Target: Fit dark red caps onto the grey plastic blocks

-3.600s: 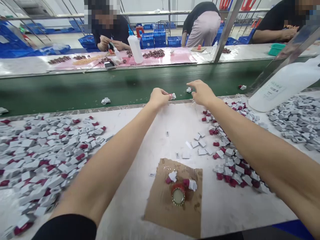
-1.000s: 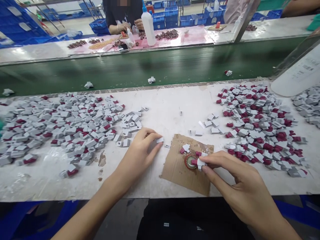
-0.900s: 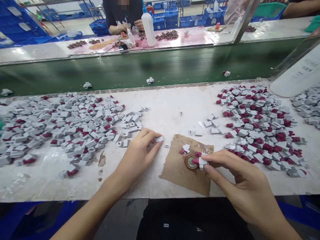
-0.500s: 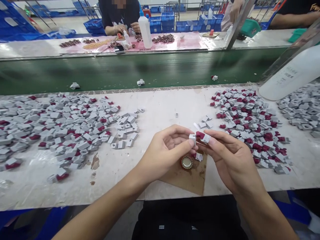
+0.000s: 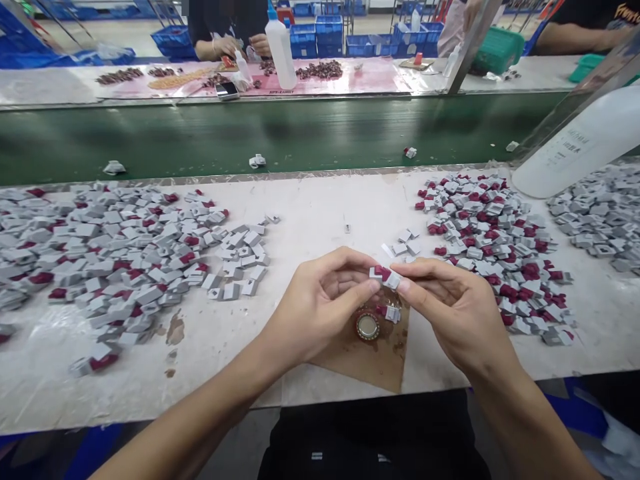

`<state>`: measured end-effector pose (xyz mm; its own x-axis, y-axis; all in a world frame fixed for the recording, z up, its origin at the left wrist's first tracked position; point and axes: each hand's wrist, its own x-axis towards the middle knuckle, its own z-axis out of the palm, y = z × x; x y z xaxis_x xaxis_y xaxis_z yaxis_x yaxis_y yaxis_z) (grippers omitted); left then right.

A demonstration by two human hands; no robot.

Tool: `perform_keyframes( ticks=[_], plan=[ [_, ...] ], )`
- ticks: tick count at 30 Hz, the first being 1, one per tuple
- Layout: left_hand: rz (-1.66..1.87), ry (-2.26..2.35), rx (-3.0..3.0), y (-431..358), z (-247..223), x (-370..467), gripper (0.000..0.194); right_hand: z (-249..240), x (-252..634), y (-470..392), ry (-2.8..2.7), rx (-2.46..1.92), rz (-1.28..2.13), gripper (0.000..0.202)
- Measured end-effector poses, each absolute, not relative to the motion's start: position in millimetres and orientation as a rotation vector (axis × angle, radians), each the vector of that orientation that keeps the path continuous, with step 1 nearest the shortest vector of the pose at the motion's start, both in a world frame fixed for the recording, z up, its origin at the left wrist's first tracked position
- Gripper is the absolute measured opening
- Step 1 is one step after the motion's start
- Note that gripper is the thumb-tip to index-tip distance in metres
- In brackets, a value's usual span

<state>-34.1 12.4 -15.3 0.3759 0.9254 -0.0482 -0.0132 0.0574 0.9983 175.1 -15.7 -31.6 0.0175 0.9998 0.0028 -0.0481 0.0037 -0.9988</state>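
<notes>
My left hand [image 5: 325, 303] pinches a small light-grey plastic block [image 5: 374, 273] between thumb and fingertips. My right hand [image 5: 453, 310] grips a grey-and-maroon plastic piece [image 5: 391, 279], whose maroon part points left against the block. The two pieces touch; how deeply they fit together is hidden by the fingers. Below the hands, a brown board [image 5: 370, 367] carries an upturned bottle cap [image 5: 368, 327] and another grey-and-maroon piece [image 5: 393, 313]. Several grey blocks [image 5: 407, 243] lie just beyond my right fingertips.
Mixed grey-and-maroon piles [image 5: 140, 260] spread over the left table; another pile [image 5: 495, 240] is at right, beside grey parts [image 5: 600, 213]. A large white bottle [image 5: 575, 143] leans at right. Behind runs a green conveyor [image 5: 210, 137] with scattered pieces. Across it, a person's hands [image 5: 227, 48] work.
My hands have come closer together, and the maroon part now meets the grey block. The pieces on the conveyor have shifted left, and another shows at right. The view has moved slightly.
</notes>
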Motion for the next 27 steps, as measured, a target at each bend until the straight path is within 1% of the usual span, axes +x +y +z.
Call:
perform_keyframes(
  ticks=[3,5,7,9,10,11,14,17,19,20,22,24,25,26,27],
  plan=[
    [0.829,0.928,1.437,31.0,-13.9,-37.0,0.010,-27.8,178.4,0.0,-1.245,-1.216,1.217,0.019],
    [0.763,0.972,1.622,57.3,-13.6,-38.0,0.009,-22.6,183.0,24.6,-1.425,-1.291,1.205,0.020],
    [0.752,1.087,1.820,95.2,-14.6,-36.6,0.006,-16.6,188.9,63.4,-1.623,-1.459,1.030,0.023],
    [0.831,1.277,1.853,141.4,-17.6,-31.9,0.001,-12.7,195.2,113.8,-1.696,-1.676,0.698,0.035],
    [0.893,1.387,1.790,165.6,-19.9,-28.3,0.004,-12.4,198.2,141.2,-1.686,-1.733,0.586,0.042],
    [0.959,1.490,1.694,189.3,-22.9,-24.0,0.011,-13.3,201.1,168.4,-1.677,-1.769,0.520,0.044],
    [1.005,1.590,1.604,250.5,-33.7,-9.1,0.020,-21.5,207.6,239.3,-1.666,-1.846,0.433,0.041],
    [0.981,1.649,1.583,287.3,-44.0,3.2,0.023,-30.6,208.5,281.5,-1.656,-1.868,0.468,0.037],
    [0.954,1.695,1.584,296.2,-47.7,7.0,0.021,-33.0,205.7,292.0,-1.629,-1.843,0.526,0.039],
    [0.948,1.710,1.596,296.0,-48.0,7.6,0.018,-32.8,203.5,292.1,-1.609,-1.815,0.558,0.037],
    [0.962,1.705,1.648,286.8,-45.4,6.5,0.018,-30.2,198.4,282.7,-1.565,-1.728,0.633,0.024],
    [0.995,1.623,1.739,267.8,-39.4,3.0,0.032,-26.3,193.6,261.3,-1.534,-1.607,0.742,0.014],
    [1.015,1.523,1.805,255.4,-35.8,0.6,0.038,-24.2,191.6,246.9,-1.522,-1.545,0.806,0.014],
    [1.034,1.384,1.876,241.8,-32.3,-2.3,0.039,-22.3,190.1,230.5,-1.516,-1.491,0.867,0.015],
    [1.053,1.222,1.941,227.1,-29.1,-5.6,0.035,-20.3,189.0,212.7,-1.499,-1.439,0.938,0.015]
  ],
)
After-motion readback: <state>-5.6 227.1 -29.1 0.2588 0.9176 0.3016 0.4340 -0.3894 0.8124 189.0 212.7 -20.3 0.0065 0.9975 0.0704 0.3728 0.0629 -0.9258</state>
